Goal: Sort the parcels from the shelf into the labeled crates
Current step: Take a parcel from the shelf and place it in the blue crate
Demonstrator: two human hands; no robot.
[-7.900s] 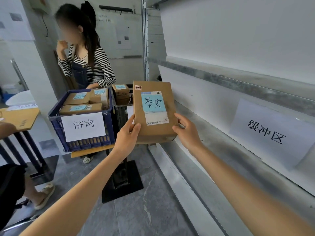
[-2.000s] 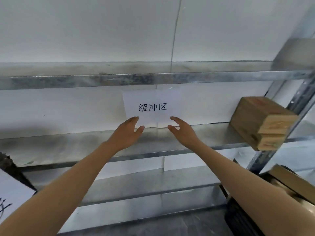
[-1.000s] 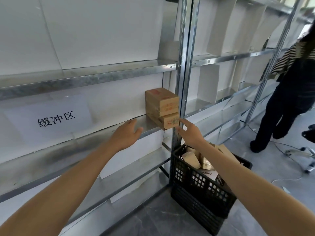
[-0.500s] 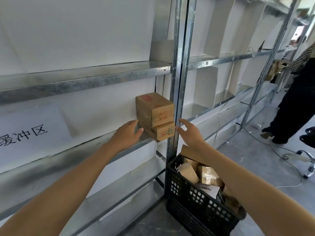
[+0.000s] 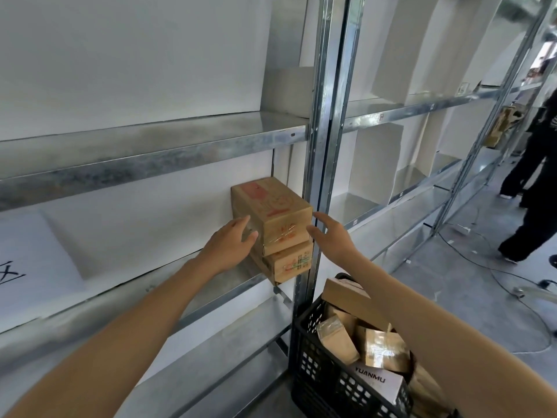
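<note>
Left hand [image 5: 229, 247]: seen bare.
Left forearm [image 5: 135, 327]: left uncovered to the picture's edge.
Right hand [image 5: 331, 239]: seen bare.
Right forearm [image 5: 422, 321]: left uncovered to the picture's edge.

White paper sign w/ black brush strokes [image 5: 30, 267] at 9 o'clock, cut off by the frame edge. Grey polished floor [image 5: 452, 291] fills 3 to 5 o'clock. Person in dark trousers & dark top [image 5: 539, 206] stands on it at 3 o'clock, only partly in frame. Thin dark cable [image 5: 488, 265] trails across the floor near the feet, approx 4 o'clock. Far-off brown cardboard carton [image 5: 501, 125] at 2 o'clock, too blurred for detail.
</note>
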